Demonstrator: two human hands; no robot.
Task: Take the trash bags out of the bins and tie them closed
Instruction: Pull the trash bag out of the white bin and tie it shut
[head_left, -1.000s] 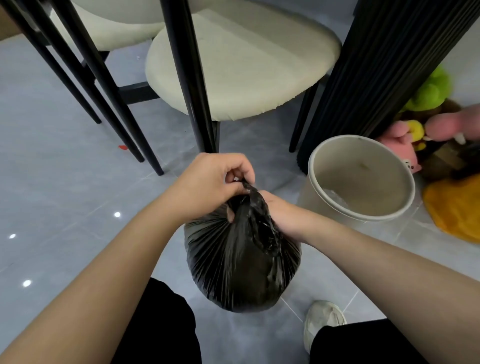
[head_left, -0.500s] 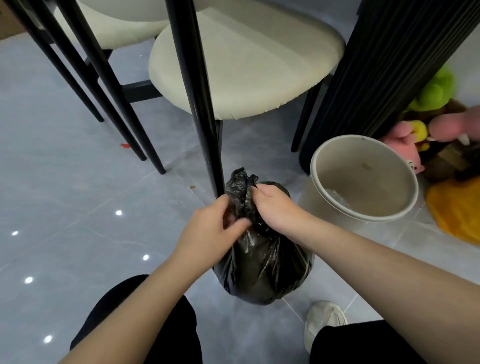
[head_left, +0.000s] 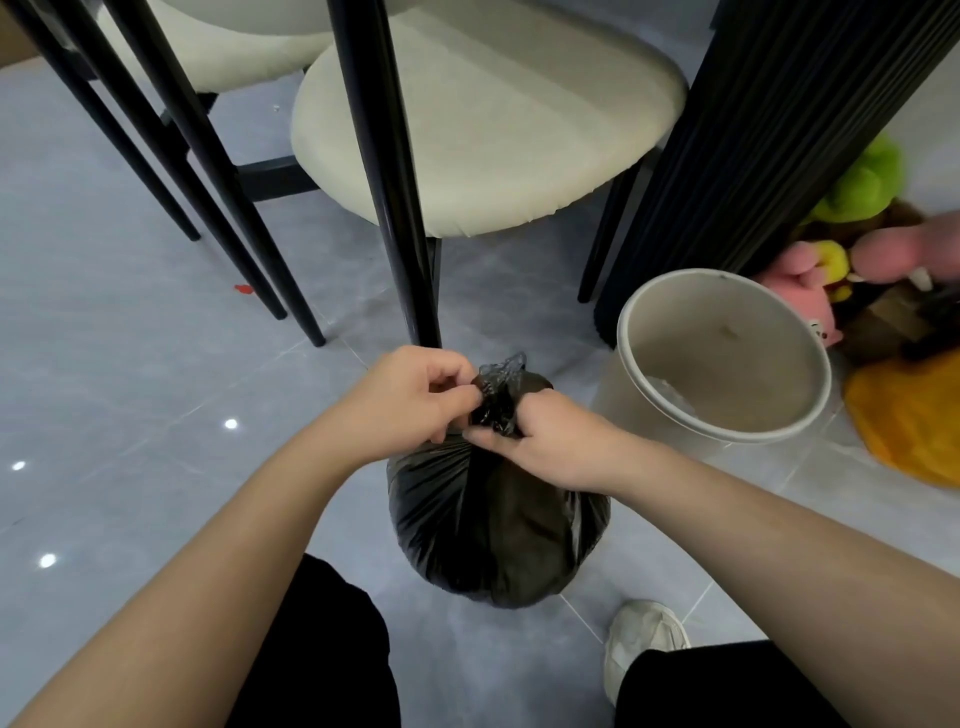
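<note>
Both hands — left hand (head_left: 410, 397), right hand (head_left: 550, 447) — pinch the black trash bag (head_left: 488, 525) neck.

A cream-seated chair (head_left: 488, 119) and a second chair (head_left: 228, 47), both black-legged, are shown on a grey tiled floor (head_left: 104, 389). Plush toys (head_left: 862, 182) are piled beside a black fluted column (head_left: 769, 130). A white shoe (head_left: 644, 639) is seen below.

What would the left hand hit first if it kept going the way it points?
The left hand pinches the trash bag's twisted neck, so that comes first; beyond, probably the right hand, though depth is unclear.
</note>
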